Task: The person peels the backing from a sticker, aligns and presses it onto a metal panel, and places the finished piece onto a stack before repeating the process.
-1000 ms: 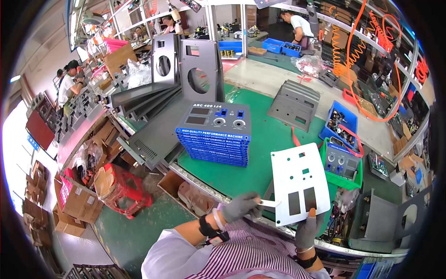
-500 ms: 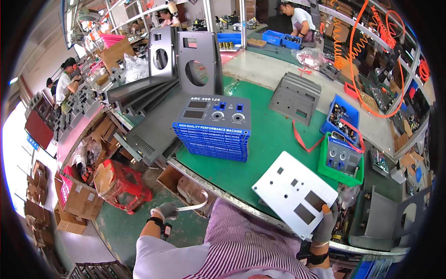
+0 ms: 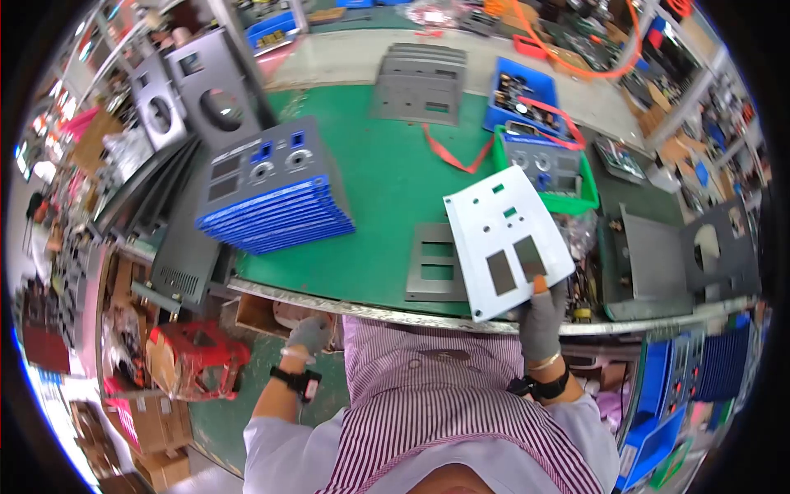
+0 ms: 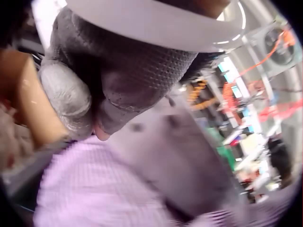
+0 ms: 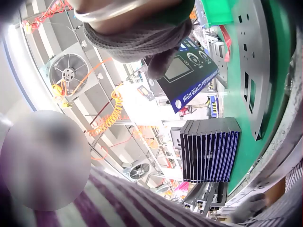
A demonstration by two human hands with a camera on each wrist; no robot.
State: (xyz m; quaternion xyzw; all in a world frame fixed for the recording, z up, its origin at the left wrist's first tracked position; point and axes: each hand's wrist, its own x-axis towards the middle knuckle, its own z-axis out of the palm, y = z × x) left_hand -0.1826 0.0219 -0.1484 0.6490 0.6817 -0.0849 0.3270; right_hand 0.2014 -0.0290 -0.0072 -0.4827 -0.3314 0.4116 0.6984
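My right hand (image 3: pixel 543 323), in a grey glove with a bare thumb tip, grips the lower edge of a flat machine front panel (image 3: pixel 484 235) above the table's front edge. The panel's plain white back shows in the head view; its printed front with dials and a blue strip (image 5: pixel 198 92) faces the right wrist camera. My left hand (image 3: pixel 310 334), gloved too, hangs low in front of the table near a cardboard box (image 3: pixel 262 313). Its fingers are loosely bent, with nothing visible in them. A grey panel with cut-outs (image 3: pixel 418 272) lies partly beneath the held panel.
A stack of blue-edged panels (image 3: pixel 288 218) stands left on the green table (image 3: pixel 383 181), beside dark metal housings (image 3: pixel 193 99). Several grey panels (image 3: pixel 403 86) lie at the back. Blue (image 3: pixel 492 115) and green bins (image 3: pixel 586 193) sit right. A red stool (image 3: pixel 206 362) stands below.
My left hand went down and left with a curling white strip; the strip no longer shows there. The right hand tilted the panel and turned it back. The head view has swung right and down.
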